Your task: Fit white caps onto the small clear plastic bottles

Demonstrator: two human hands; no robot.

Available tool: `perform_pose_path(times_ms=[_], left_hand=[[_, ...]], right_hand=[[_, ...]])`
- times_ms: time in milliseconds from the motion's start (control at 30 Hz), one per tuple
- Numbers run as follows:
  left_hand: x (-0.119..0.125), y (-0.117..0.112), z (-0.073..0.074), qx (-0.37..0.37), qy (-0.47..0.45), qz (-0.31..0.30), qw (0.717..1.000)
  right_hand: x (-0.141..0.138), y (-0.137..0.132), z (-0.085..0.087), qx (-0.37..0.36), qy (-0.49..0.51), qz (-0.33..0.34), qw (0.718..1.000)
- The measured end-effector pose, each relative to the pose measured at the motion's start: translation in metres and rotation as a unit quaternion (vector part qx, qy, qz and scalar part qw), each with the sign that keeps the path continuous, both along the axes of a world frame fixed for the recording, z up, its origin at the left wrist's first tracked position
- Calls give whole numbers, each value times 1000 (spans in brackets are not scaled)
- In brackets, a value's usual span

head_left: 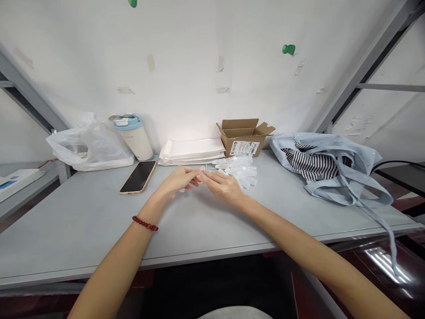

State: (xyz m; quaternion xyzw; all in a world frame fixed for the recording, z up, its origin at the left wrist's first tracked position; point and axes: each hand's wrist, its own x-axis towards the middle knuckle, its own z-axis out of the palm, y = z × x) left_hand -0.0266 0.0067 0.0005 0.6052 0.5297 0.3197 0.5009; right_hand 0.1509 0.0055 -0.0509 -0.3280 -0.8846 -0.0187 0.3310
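Observation:
My left hand (181, 179), with a red bead bracelet (145, 223) on its wrist, is closed in a pinch just above the grey table (186, 235). A small clear edge shows below its fingers; what it belongs to is hidden. My right hand (225, 188) meets it fingertip to fingertip, its fingers pressed together. Whatever lies between the fingertips is too small to make out. Right behind my right hand is a loose pile of translucent plastic pieces (244, 172), partly covered by that hand.
At the back stand a white plastic bag (93, 144), a tumbler with a blue lid (137, 139), a stack of white envelopes (194, 150) and an open cardboard box (242, 138). A phone (138, 177) lies left. A light blue cloth bag (358, 153) lies right, its strap hanging over the edge.

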Motion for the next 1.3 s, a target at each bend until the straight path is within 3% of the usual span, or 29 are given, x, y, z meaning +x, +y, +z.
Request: perform_pose_path(times_ms=[167,267,367,467,633,833,1033,1167,1300], left_hand=[[0,1,-2,29,-8,5,1000],[-5,8,-9,109,101,28,989],[-8,16,-22,246,256,91,930],[-7,19,-31,277,352,61,892],[-6,17,-37,306,401,68,861],[-11,18,-39,283,428,48,857],[-9,16,-33,275,431,86,855],[-9,18,-27,262,386,102,879],[-10,21,-25,265,301,102,910]], right_hand=[[-2,1,-3,-33,4,34,999],[1,2,4,-50,-13,25,998],[6,4,13,-60,-66,-54,995],[11,7,19,-75,-116,-122,983],[16,9,23,-97,-148,-160,971],[14,7,20,-108,-175,-146,968],[9,3,18,-140,-180,-142,963],[7,3,20,-164,-152,-145,964],[9,4,21,-169,-50,-114,978]])
